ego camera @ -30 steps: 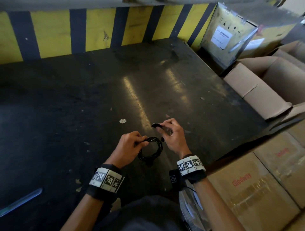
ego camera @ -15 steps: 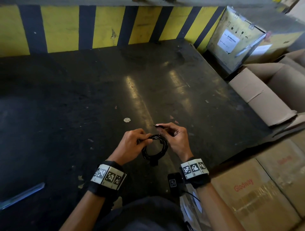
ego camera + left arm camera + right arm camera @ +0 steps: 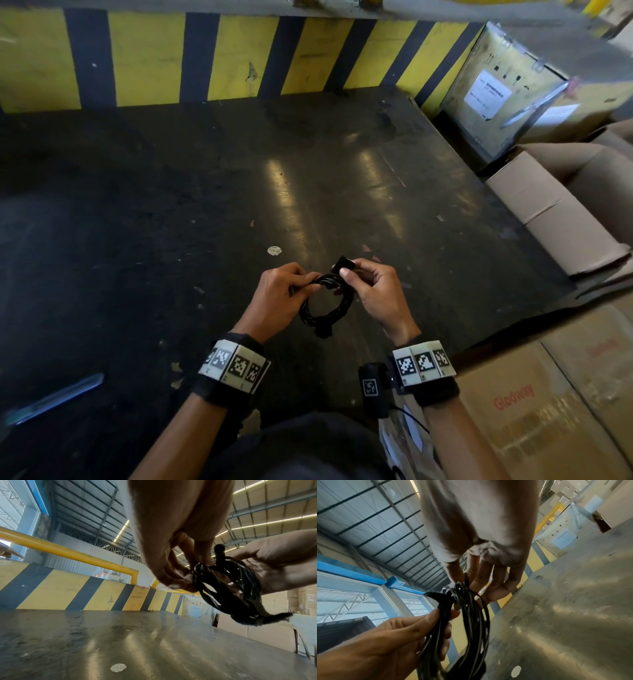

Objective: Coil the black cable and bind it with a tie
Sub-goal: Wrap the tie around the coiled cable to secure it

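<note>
The black cable [image 3: 346, 301] is a small coil held above the dark table. My left hand [image 3: 308, 279] pinches the coil at its upper left; the left wrist view shows those fingers [image 3: 171, 577] curled on the strands [image 3: 228, 588]. My right hand [image 3: 347, 269] pinches the end of a black fuzzy tie [image 3: 345, 263], which stands up at the coil's top. In the right wrist view the tie [image 3: 440, 597] lies across the bundled strands [image 3: 471, 628], between my right fingertips [image 3: 476, 580] and my left hand [image 3: 393, 635]. A loose strap end [image 3: 278, 616] sticks out under the coil.
The dark metal table [image 3: 239, 205] ends at a yellow-and-black striped barrier [image 3: 239, 58]. A round white sticker [image 3: 274, 250] lies just beyond my hands. Cardboard boxes [image 3: 565, 212] and a metal crate [image 3: 496, 89] line the right side. Another box [image 3: 548, 428] stands near right.
My right hand has brought the tie's end in to the top of the coil, where it now stands upright. The left hand has kept its hold on the coil.
</note>
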`<action>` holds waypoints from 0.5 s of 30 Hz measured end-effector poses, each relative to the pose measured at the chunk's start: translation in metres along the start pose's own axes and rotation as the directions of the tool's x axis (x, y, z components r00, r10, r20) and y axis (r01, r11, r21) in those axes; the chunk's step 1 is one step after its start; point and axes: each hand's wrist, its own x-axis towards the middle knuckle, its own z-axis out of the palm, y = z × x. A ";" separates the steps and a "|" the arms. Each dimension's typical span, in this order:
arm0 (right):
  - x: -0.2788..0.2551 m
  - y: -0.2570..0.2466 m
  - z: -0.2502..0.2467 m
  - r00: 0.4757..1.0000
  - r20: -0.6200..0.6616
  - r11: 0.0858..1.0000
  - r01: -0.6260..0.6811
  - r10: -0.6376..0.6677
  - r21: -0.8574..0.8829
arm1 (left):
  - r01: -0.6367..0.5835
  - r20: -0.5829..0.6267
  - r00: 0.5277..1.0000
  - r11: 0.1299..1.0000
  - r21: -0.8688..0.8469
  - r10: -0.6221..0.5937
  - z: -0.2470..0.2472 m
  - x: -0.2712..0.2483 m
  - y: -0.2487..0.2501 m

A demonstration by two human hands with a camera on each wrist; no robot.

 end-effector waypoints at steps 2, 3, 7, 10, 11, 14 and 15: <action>0.001 -0.002 -0.002 0.997 0.072 1.000 -0.005 0.005 -0.003 | 0.018 -0.021 1.000 0.999 -0.028 -0.018 -0.001 0.000 -0.001; 0.002 -0.002 -0.002 0.995 0.105 1.000 -0.004 0.003 0.006 | 0.022 -0.032 0.999 0.999 -0.039 -0.023 -0.002 -0.001 -0.002; -0.001 -0.004 -0.008 0.969 0.246 1.000 -0.002 -0.004 0.024 | 0.045 -0.065 0.997 0.998 -0.051 -0.048 -0.006 -0.002 -0.002; -0.007 -0.006 -0.005 0.969 0.244 0.993 0.066 -0.040 -0.101 | 0.046 -0.066 0.997 0.997 -0.054 -0.050 -0.006 -0.002 -0.001; -0.008 -0.007 -0.002 0.980 0.192 0.989 0.085 -0.060 -0.123 | 0.045 -0.056 0.997 0.997 -0.059 -0.048 -0.006 -0.002 -0.001; -0.009 -0.013 0.006 0.987 0.046 0.969 0.157 -0.151 -0.193 | 0.063 -0.029 0.997 0.994 -0.093 -0.066 -0.006 -0.002 0.000; -0.009 -0.014 0.007 0.982 0.032 0.955 0.189 -0.186 -0.227 | 0.078 -0.018 0.997 0.992 -0.102 -0.080 -0.006 -0.003 0.000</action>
